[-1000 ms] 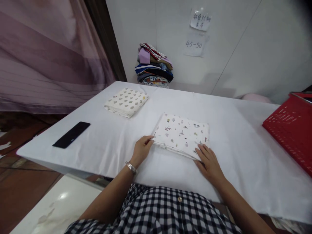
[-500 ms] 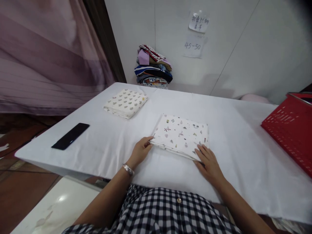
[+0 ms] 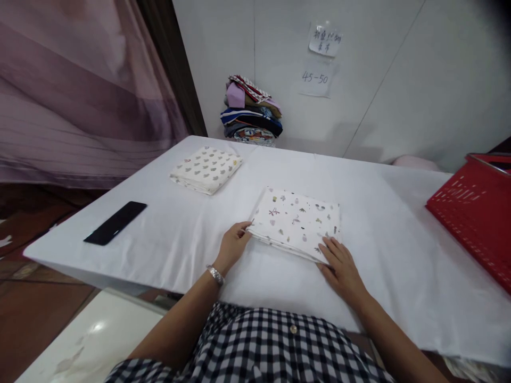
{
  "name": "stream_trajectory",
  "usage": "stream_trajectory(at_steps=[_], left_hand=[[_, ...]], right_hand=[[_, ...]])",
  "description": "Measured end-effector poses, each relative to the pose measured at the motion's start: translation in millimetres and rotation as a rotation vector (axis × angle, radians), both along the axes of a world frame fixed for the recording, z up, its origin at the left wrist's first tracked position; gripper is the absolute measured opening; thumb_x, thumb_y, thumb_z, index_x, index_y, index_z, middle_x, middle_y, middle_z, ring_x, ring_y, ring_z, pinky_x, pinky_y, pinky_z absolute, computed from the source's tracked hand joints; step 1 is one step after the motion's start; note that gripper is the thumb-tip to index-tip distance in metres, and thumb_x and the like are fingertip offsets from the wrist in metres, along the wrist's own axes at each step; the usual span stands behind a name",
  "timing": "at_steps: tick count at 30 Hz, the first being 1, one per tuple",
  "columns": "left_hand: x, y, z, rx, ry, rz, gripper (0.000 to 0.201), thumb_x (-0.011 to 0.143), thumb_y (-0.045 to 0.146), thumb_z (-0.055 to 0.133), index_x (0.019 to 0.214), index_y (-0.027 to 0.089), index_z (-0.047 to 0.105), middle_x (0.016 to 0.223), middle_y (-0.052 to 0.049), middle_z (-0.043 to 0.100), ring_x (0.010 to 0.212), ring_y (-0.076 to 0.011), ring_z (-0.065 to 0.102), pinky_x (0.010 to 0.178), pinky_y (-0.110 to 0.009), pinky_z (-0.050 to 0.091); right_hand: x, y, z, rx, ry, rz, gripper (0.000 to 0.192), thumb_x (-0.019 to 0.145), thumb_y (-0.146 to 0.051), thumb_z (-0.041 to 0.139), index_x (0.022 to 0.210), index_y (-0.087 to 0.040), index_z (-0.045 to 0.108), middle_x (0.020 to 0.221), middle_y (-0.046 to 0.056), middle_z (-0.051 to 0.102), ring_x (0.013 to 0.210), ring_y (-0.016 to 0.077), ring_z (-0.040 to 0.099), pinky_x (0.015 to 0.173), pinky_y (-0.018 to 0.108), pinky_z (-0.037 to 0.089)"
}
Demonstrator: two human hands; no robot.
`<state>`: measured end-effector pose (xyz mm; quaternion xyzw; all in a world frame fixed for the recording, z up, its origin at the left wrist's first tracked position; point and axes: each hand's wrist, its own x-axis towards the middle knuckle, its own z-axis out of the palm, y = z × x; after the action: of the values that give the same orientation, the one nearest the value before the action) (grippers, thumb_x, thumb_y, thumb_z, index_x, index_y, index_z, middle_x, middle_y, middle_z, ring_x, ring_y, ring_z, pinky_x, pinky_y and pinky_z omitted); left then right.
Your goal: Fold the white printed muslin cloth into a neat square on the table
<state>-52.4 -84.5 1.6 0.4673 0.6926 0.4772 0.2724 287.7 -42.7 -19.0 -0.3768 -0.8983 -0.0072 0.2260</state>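
Observation:
A folded white cloth [image 3: 297, 218] with small plant and shell prints lies on the white-covered table in front of me. My left hand [image 3: 234, 244] pinches its near left corner between thumb and fingers; a silver bracelet [image 3: 216, 274] is on that wrist. Flat on the near right corner rest the fingers of my right hand [image 3: 342, 268], its thumb spread apart along the near edge. Farther back to the left lies a second folded cloth [image 3: 207, 169], cream with grey-green prints, touched by neither hand.
A black phone-like slab [image 3: 115, 223] lies at the table's left side. On the right stands a red plastic basket [image 3: 471, 213]. Behind the far edge rises a stack of folded fabrics [image 3: 251, 111] against the wall. A pinkish curtain [image 3: 80, 96] hangs at left.
My left wrist has shifted slightly to the right, its fingers still at the cloth's corner. The right hand and both cloths stay essentially in place.

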Motion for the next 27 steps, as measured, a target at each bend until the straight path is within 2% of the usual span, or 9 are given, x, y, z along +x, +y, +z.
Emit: stream_trajectory(at_steps=[12,15,20,23,27], left_hand=[[7.0,0.1,15.4,0.063,0.152,-0.009,0.021,0.076,0.026,0.053,0.089,0.023,0.069,0.082,0.001,0.064,0.074,-0.0134,0.059,0.069,-0.025,0.045],[6.4,-1.5,15.0,0.050,0.149,-0.013,0.022,0.075,0.027,0.054,0.093,0.022,0.066,0.085,0.000,0.064,0.070,-0.0124,0.057,0.067,-0.025,0.046],[0.8,-7.4,14.1,-0.008,0.034,-0.079,0.036,0.072,0.027,0.056,0.106,0.019,0.060,0.082,-0.001,0.064,0.066,-0.0122,0.057,0.063,-0.025,0.046],[-3.5,-10.1,15.2,-0.014,0.009,-0.083,0.034,0.073,0.029,0.055,0.105,0.019,0.062,0.080,0.000,0.064,0.066,-0.0123,0.057,0.062,-0.025,0.045],[-6.9,-8.7,14.7,0.014,0.101,-0.088,0.027,0.077,0.031,0.053,0.099,0.020,0.064,0.083,-0.001,0.064,0.068,-0.0124,0.057,0.064,-0.025,0.046]], right_hand=[[1.0,1.4,-2.1,0.003,0.017,0.005,0.052,0.090,-0.034,0.047,0.139,-0.027,0.034,0.143,0.007,0.039,0.134,0.0267,0.030,0.104,0.049,0.031],[0.5,0.6,-0.5,-0.005,0.015,0.002,0.051,0.090,-0.034,0.046,0.139,-0.026,0.034,0.143,0.007,0.039,0.134,0.0266,0.029,0.104,0.049,0.031],[0.4,0.1,0.1,-0.004,0.013,0.007,0.051,0.090,-0.033,0.047,0.139,-0.025,0.035,0.143,0.008,0.039,0.134,0.0267,0.028,0.104,0.050,0.030],[1.0,0.7,-0.9,-0.005,0.009,0.010,0.051,0.090,-0.033,0.047,0.138,-0.025,0.035,0.143,0.009,0.038,0.134,0.0270,0.028,0.104,0.050,0.030],[1.4,1.2,-1.0,-0.009,0.009,0.007,0.051,0.089,-0.033,0.048,0.138,-0.025,0.035,0.143,0.008,0.038,0.135,0.0271,0.028,0.104,0.050,0.030]])
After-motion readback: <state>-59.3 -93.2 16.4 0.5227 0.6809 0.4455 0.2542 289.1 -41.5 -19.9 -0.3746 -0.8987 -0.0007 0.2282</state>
